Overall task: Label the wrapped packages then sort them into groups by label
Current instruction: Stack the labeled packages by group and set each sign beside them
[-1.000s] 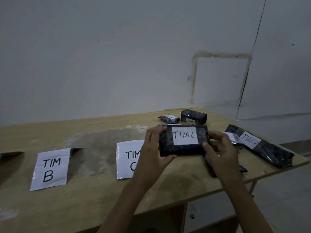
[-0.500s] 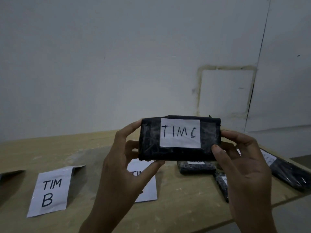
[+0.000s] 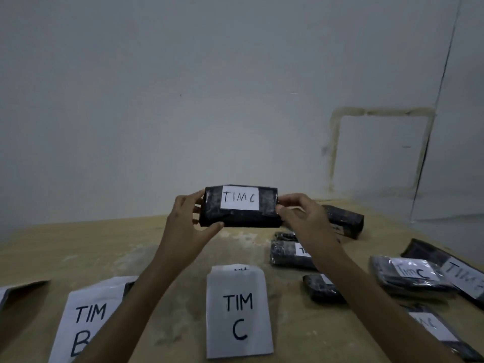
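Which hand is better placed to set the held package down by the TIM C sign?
Probably left: the left hand and right hand both grip the package, but the left forearm runs nearer the TIM C sign; the right arm crosses over unsorted packages.

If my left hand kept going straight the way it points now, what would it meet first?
The black TIM C package: your left hand holds its left end, pointing into it. Beyond, probably only the wall, though depth is unclear.

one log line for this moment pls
phase: sort | left hand: grips package | right hand: grips package | label: TIM C | TIM C sign: on table
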